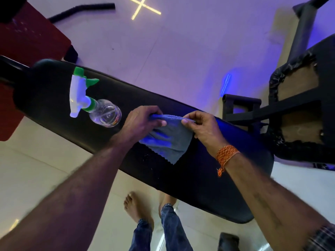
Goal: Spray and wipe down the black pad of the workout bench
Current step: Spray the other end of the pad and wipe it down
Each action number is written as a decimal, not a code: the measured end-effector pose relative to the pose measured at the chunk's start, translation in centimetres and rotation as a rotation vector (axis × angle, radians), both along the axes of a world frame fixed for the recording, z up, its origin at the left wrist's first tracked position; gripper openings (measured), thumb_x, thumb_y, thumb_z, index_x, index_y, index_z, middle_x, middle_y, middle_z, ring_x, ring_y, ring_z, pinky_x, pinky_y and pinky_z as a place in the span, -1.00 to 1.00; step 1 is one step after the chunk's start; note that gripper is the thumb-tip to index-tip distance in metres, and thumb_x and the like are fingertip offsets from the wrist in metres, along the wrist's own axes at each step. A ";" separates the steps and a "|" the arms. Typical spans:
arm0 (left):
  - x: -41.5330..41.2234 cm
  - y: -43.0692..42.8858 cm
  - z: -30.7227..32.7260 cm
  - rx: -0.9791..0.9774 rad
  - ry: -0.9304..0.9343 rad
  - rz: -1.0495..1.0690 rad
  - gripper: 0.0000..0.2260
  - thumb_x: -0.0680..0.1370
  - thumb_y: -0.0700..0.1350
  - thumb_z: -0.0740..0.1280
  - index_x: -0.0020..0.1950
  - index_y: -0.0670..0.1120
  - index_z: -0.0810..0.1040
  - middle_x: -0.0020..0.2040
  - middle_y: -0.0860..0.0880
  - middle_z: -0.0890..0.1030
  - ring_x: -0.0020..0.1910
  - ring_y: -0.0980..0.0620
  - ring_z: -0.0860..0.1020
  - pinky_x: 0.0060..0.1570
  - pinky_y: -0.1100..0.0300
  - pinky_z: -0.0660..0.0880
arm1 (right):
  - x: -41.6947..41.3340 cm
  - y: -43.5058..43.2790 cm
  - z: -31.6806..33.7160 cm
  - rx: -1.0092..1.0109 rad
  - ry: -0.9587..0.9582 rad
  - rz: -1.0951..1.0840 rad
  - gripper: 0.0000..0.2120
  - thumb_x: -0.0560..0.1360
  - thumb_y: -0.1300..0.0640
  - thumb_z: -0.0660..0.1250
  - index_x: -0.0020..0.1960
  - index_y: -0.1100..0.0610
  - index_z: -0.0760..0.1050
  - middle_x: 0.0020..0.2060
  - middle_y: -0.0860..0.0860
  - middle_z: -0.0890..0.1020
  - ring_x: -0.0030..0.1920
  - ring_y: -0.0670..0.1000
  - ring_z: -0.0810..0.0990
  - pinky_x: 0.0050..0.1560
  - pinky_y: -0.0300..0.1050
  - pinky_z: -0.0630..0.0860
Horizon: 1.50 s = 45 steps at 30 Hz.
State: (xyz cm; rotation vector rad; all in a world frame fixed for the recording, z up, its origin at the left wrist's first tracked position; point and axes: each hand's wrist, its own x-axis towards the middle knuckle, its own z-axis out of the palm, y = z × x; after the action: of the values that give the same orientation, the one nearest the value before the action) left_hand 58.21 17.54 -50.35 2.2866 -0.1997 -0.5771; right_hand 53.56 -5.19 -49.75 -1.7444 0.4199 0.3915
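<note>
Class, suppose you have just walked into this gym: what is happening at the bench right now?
A person stands over the long black padded bench and holds a grey-blue microfibre cloth up by its top edge, the left hand gripping one corner and the right hand pinching the other. The cloth hangs down onto the pad, not yet spread flat for wiping. A clear plastic spray bottle with a white and green trigger head sits on the pad to the left, with no hand on it.

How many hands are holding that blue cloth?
2. The left hand pinches the upper left edge of the blue cloth, and the right hand pinches its upper right edge, over the black pad. Neither touches the spray bottle further left on the pad.
</note>
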 end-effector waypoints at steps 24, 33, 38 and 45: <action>-13.1 -1.1 -1.7 0.053 -0.210 0.285 -0.67 0.53 0.25 0.34 0.12 0.05 0.62 0.04 0.10 0.57 0.02 -0.02 0.53 0.00 -0.07 0.52 | -4.9 2.2 -0.5 -0.629 -0.330 0.324 -0.52 0.59 -0.21 0.26 0.45 -0.05 0.49 0.44 0.00 0.50 0.43 0.06 0.41 0.43 -0.02 0.38; -14.4 4.7 -3.9 0.405 -0.261 0.037 -0.21 0.58 0.37 0.11 0.68 -0.08 0.18 0.70 -0.06 0.13 0.68 -0.10 0.10 0.54 -0.16 0.20 | -5.1 4.7 -6.7 -1.089 -0.468 0.767 -0.39 0.68 -0.31 -0.03 0.68 -0.18 0.00 0.70 0.05 -0.04 0.68 0.25 -0.11 0.58 0.45 -0.06; -14.2 4.5 -3.7 0.420 -0.237 0.023 -0.20 0.58 0.38 0.09 0.70 -0.06 0.13 0.71 -0.05 0.07 0.69 -0.07 0.02 0.58 -0.18 0.12 | -3.7 6.3 -6.6 -1.106 -0.379 0.620 -0.42 0.71 -0.21 -0.06 0.69 -0.15 -0.07 0.70 0.01 -0.10 0.68 0.21 -0.16 0.61 0.39 -0.16; -14.9 4.8 -3.4 0.449 -0.233 0.048 -0.23 0.58 0.35 0.12 0.68 -0.07 0.19 0.70 -0.07 0.14 0.68 -0.11 0.08 0.56 -0.22 0.19 | -4.1 4.7 -6.9 -1.116 -0.499 0.748 -0.45 0.72 -0.18 -0.02 0.68 -0.18 -0.01 0.70 -0.03 -0.01 0.69 0.18 -0.08 0.56 0.47 -0.04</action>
State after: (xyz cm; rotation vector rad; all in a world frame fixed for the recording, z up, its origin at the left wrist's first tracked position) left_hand 43.34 22.36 -53.76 2.7879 -0.1359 -0.3532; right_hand 49.42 -0.46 -56.64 -2.9766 -0.5279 0.2142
